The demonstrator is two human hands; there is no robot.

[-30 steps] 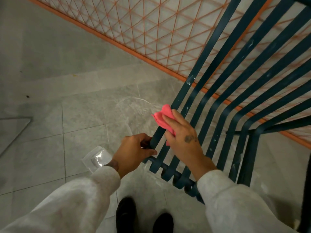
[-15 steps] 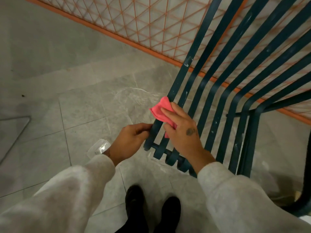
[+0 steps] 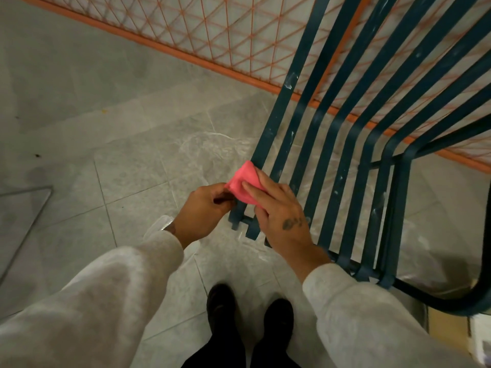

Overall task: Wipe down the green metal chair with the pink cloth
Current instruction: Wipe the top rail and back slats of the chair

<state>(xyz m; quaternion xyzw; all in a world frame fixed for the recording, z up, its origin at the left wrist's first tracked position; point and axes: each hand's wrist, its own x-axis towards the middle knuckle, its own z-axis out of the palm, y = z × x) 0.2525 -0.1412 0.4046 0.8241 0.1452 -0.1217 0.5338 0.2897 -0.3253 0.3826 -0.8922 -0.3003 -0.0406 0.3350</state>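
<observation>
Left hand (image 3: 202,208) has shifted to pinch crumpled pink cloth (image 3: 245,181) under right hand (image 3: 281,216).

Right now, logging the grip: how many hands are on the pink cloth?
2. Left hand pinches the pink cloth at its corner; right hand holds it against the leftmost chair slat.

narrow gaps between chair slats (image 3: 268,128)
</observation>
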